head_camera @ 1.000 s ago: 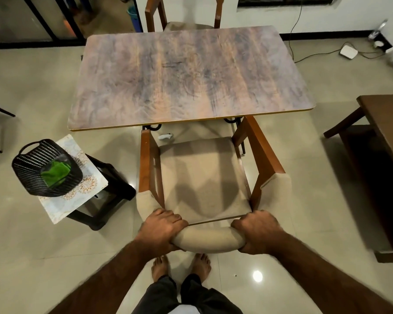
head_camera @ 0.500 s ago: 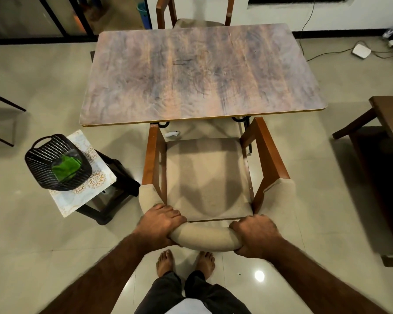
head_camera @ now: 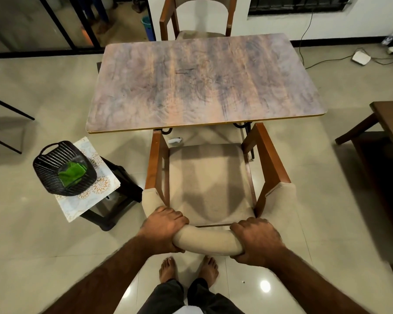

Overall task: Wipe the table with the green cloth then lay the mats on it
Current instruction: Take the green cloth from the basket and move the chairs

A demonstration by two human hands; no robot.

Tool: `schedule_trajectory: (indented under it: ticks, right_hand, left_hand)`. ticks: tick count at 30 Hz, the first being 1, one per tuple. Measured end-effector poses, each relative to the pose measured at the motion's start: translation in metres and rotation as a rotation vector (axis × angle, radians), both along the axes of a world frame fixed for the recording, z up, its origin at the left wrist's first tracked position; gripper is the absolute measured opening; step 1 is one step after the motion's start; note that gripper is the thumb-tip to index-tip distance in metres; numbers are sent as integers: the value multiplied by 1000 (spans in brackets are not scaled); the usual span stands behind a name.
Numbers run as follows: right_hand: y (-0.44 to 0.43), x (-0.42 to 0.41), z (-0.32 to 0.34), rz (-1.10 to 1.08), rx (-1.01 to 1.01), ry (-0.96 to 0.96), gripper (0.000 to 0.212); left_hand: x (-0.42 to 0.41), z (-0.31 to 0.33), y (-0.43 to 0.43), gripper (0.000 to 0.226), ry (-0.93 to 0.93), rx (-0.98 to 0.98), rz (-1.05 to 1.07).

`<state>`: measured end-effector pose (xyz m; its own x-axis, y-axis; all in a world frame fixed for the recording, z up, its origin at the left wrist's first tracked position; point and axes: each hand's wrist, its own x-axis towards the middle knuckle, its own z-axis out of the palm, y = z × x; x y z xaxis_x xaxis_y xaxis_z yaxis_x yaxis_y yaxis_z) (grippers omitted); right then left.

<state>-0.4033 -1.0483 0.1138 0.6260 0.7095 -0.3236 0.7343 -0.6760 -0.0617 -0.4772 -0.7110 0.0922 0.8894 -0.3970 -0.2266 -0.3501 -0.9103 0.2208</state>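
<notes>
The left hand (head_camera: 162,230) and the right hand (head_camera: 255,241) each grip the padded backrest (head_camera: 204,242) of the armchair (head_camera: 209,177), fingers curled over its front and thumbs beneath; a two-ended hold like this suits steering the chair, which stands at the near edge of the table (head_camera: 202,82) and blocks the person from it; wiping has seemingly not begun, since the green cloth (head_camera: 72,173) lies crumpled inside a black slatted basket (head_camera: 52,162) off the table's near-left corner; the basket sits on a patterned mat (head_camera: 101,185) overhanging a dark stool (head_camera: 123,186), probably parked there within reach; how many mats are stacked cannot be told.
</notes>
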Motion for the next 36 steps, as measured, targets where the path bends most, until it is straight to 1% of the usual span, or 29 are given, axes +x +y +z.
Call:
schedule_trajectory:
  ticks: [5, 8, 13, 16, 19, 21, 24, 28, 31, 33, 36]
  right_hand:
    - [3, -3, 2, -35, -32, 10, 73]
    - [7, -6, 10, -68, -83, 42, 78]
    - [29, -18, 36, -148, -176, 133, 103]
    - [54, -35, 47, -188, -125, 128, 110]
    - [101, -53, 63, -256, -12, 116, 108]
    - [143, -59, 76, -301, 24, 48, 112]
    - [219, -66, 96, -375, 85, -38, 117]
    - [324, -73, 128, -361, 175, -178, 120]
    - [404, -80, 152, -327, 236, -207, 119]
    - [459, -86, 166, -294, 265, -266, 119]
    - [533, -89, 179, -224, 279, -301, 117]
  left_hand:
    - [-1, 1, -2, 76, -42, 24, 9]
    - [1, 6, -4, 78, -8, 61, 19]
    - [2, 22, -5, 84, 94, 48, 17]
    - [2, 34, 2, 91, 190, 36, 20]
    - [-2, 54, 28, 94, 223, 2, 92]
    - [-6, 70, 59, 100, 157, -21, 182]
    - [-23, 99, 133, 113, -24, 21, 338]
    - [-63, 133, 252, 125, -266, 104, 524]
    - [-95, 159, 335, 129, -286, 172, 605]
    - [-114, 176, 387, 131, -287, 208, 654]
    - [-133, 194, 456, 135, -333, 223, 733]
